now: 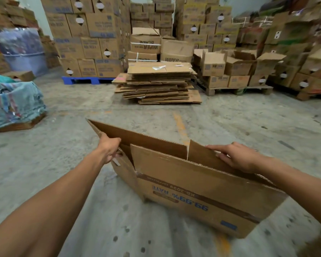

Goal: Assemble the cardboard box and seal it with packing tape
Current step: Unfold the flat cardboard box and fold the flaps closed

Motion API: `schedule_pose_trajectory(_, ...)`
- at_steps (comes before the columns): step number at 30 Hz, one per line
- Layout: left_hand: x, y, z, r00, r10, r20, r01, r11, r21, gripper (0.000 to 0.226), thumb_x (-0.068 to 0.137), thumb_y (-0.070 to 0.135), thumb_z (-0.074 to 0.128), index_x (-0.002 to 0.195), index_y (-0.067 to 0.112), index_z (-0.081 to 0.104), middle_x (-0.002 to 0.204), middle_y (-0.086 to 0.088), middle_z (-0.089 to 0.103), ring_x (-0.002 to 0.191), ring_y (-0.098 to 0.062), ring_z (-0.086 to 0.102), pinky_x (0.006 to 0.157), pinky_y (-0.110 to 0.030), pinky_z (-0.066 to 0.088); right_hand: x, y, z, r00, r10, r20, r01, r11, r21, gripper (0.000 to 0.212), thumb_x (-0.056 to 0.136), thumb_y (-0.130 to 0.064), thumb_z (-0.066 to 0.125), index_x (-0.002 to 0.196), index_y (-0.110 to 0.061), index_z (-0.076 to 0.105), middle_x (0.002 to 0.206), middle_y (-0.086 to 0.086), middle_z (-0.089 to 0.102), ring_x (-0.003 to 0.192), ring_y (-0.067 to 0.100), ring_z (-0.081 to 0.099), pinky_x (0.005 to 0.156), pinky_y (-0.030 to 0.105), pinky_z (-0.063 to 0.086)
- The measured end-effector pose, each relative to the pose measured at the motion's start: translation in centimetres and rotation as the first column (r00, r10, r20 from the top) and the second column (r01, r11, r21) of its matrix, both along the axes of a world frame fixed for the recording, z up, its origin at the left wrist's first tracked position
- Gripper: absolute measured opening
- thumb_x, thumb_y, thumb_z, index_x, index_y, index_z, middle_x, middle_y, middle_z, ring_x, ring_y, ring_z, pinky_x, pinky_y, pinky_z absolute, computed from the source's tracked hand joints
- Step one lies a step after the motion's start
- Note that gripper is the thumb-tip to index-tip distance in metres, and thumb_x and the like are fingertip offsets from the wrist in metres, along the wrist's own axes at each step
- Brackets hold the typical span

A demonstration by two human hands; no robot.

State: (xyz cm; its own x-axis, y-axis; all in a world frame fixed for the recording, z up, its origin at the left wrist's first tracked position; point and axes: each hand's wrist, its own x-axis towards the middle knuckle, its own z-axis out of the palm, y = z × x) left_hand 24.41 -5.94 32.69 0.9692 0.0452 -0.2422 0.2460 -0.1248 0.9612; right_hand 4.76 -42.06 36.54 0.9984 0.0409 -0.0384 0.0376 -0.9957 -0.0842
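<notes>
I am standing on a gray floor [156, 115] with a big brown box [202, 193] in front of me. The box stands on the floor, right between my two arms. It is not put together yet. It is only partly opened up, and its top flaps stick up. The blue words on its near side are upside down to me.

My left hand [109, 148] is closed around the top left corner of the box. My fingers curl over the edge there, and I am holding it tight.

My right hand [237, 156] is on a flap at the right side of the box. My fingers are almost straight and lie flat along the flap's top edge. I cannot tell if my thumb pinches the flap from the other side, since my hand hides it.

Past the box, well away from it, is a pile of flat boxes [157, 84] on the floor. Behind that are tall stacks of boxes [87, 36] on a blue pallet [85, 80]. More boxes sit on a wood pallet [235, 89] at the right. At the left is a lumpy bundle in a blue-green cloth [15, 102].
</notes>
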Motion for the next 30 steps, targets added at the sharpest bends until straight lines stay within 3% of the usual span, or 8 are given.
schedule_pose_trajectory(5,-2.2,4.0,3.4,0.977,-0.214,0.012,0.206,0.951,0.229,0.043,0.094,-0.005,0.04,0.126,0.022,0.048,0.092,-0.007,0.066,0.071,-0.025,0.064,0.068,-0.052,0.058,0.8,-0.6,1.1,0.962,-0.21,0.175,0.18,0.969,0.17,0.042,0.101,-0.021,0.043,0.14,-0.032,0.051,0.105,0.011,0.074,0.097,0.032,0.064,0.077,0.034,0.042)
schedule_pose_trajectory(12,-5.8,8.0,5.2,0.907,-0.388,-0.164,0.42,0.812,0.406,0.058,0.099,-0.001,0.036,0.143,0.036,0.033,0.095,0.014,0.063,0.079,-0.019,0.068,0.064,-0.043,0.06,2.0,-1.6,-2.0,0.85,-0.51,0.132,0.435,0.821,0.371,0.037,0.1,-0.022,0.044,0.135,-0.024,0.058,0.115,0.016,0.071,0.095,0.035,0.066,0.068,0.034,0.049)
schedule_pose_trajectory(15,-5.9,7.6,3.5,0.931,-0.352,-0.103,0.361,0.836,0.413,0.056,0.1,0.005,0.034,0.15,0.03,0.029,0.11,0.004,0.064,0.076,-0.019,0.067,0.058,-0.031,0.058,2.0,-0.9,-3.2,0.811,-0.571,0.13,0.487,0.781,0.391,0.039,0.101,-0.022,0.043,0.138,-0.022,0.054,0.126,0.019,0.065,0.109,0.038,0.061,0.082,0.039,0.048)
schedule_pose_trajectory(16,-5.9,7.3,2.8,0.941,-0.334,-0.057,0.326,0.851,0.412,0.055,0.101,0.007,0.036,0.151,0.026,0.027,0.123,-0.001,0.061,0.079,-0.019,0.066,0.061,-0.026,0.057,1.8,-0.7,-3.2,0.8,-0.584,0.136,0.497,0.772,0.397,0.039,0.101,-0.023,0.042,0.139,-0.022,0.054,0.129,0.019,0.064,0.113,0.039,0.059,0.087,0.04,0.048)
schedule_pose_trajectory(19,-6.2,6.7,1.0,0.958,-0.283,0.037,0.237,0.86,0.452,0.069,0.098,0.03,0.052,0.155,0.025,0.014,0.15,-0.007,0.044,0.12,-0.027,0.057,0.102,-0.036,0.046,0.5,-0.1,-3.0,0.794,-0.599,0.102,0.515,0.753,0.41,0.043,0.102,-0.033,0.04,0.143,-0.026,0.048,0.137,0.017,0.058,0.122,0.038,0.054,0.097,0.043,0.047)
schedule_pose_trajectory(22,-6.7,6.7,0.2,0.958,-0.275,0.084,0.2,0.846,0.495,0.082,0.092,0.034,0.063,0.156,0.024,0.014,0.149,-0.008,0.045,0.126,-0.029,0.053,0.103,-0.037,0.043,-2.1,1.8,-3.2,0.803,-0.591,0.071,0.534,0.768,0.353,0.054,0.101,-0.046,0.036,0.15,-0.026,0.034,0.142,0.016,0.052,0.127,0.038,0.05,0.101,0.048,0.043)
schedule_pose_trajectory(27,-6.9,6.5,0.1,0.945,-0.307,0.113,0.209,0.832,0.515,0.082,0.085,0.023,0.071,0.151,0.024,0.023,0.132,-0.01,0.059,0.107,-0.03,0.061,0.094,-0.039,0.05,-7.0,6.3,-3.5,0.799,-0.6,0.037,0.596,0.799,0.081,0.068,0.094,-0.049,0.045,0.149,-0.022,0.017,0.137,0.013,0.046,0.114,0.04,0.055,0.085,0.049,0.048)
schedule_pose_trajectory(30,-6.7,6.6,-0.2,0.941,-0.327,0.087,0.231,0.807,0.544,0.103,0.078,0.031,0.078,0.155,0.027,0.01,0.144,-0.011,0.05,0.123,-0.033,0.054,0.103,-0.043,0.045,-7.3,7.1,-3.8,0.8,-0.599,0.04,0.596,0.8,0.063,0.073,0.094,-0.043,0.047,0.151,-0.016,0.009,0.139,0.016,0.042,0.106,0.041,0.059,0.08,0.047,0.047)
